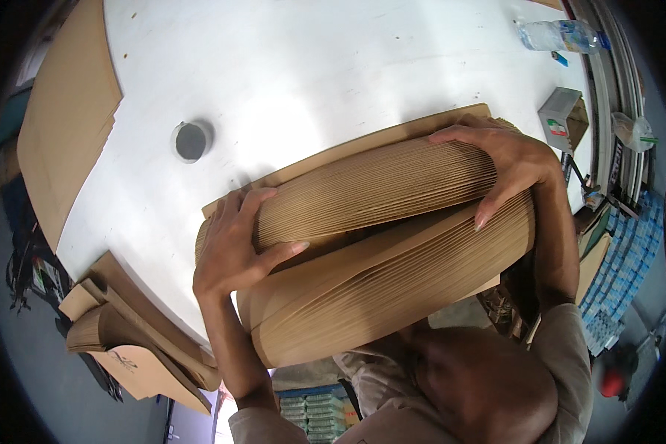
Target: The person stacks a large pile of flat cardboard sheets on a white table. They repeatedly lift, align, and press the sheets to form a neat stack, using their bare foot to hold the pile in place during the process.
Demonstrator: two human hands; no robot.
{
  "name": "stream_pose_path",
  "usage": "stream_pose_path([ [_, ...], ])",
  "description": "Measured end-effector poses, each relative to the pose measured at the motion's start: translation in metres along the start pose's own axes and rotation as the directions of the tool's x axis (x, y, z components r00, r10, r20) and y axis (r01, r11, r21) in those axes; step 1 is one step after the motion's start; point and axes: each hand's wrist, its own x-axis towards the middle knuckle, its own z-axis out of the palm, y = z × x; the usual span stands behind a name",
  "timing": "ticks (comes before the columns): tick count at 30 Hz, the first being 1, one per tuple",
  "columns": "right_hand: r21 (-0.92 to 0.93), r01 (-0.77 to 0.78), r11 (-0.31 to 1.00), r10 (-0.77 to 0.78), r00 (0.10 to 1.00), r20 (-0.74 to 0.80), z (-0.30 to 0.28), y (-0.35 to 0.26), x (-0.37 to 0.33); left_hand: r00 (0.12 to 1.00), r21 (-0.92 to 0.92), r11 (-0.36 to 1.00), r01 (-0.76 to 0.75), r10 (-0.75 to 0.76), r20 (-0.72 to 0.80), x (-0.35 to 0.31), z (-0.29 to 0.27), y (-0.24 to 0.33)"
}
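Observation:
A thick stack of brown kraft paper (370,191) bows over the near edge of the white table, its many layered edges showing as fine lines. A gap splits it, and the nearer half (377,311) curves down toward my body. My left hand (233,244) clasps the far half at its left end, thumb in the gap and fingers over the top. At the right end my right hand (514,159) grips the same half, its thumb reaching down over the gap. A flat brown sheet (288,172) lies along the stack's far side.
Large brown sheets (70,126) lie at the far left. A folded brown paper bundle (129,337) hangs over the table's near left edge. The white table (288,66) has a round hole (191,141). A plastic bottle (562,35) and a metal box (562,118) are on the right.

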Motion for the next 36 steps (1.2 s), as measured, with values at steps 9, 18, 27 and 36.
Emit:
stream_pose_path([
  [9,-0.056,0.030,0.998,-0.035,0.996,-0.080,0.009,0.014,-0.005,0.995,0.023,0.999,0.037,-0.039,0.091,0.000,-0.004,0.009],
  [18,-0.167,-0.058,0.984,0.042,0.994,-0.099,0.007,-0.007,-0.012,0.971,0.112,0.993,-0.026,-0.002,0.238,-0.006,-0.013,0.003],
  [27,-0.280,-0.164,0.946,0.165,0.986,-0.022,0.002,-0.013,0.004,0.938,-0.014,0.999,0.052,-0.044,0.343,0.004,-0.023,-0.003],
  [36,-0.308,-0.130,0.942,0.116,0.991,-0.062,0.003,-0.003,0.007,0.961,-0.054,0.989,0.139,-0.122,0.250,0.010,-0.026,-0.010],
])
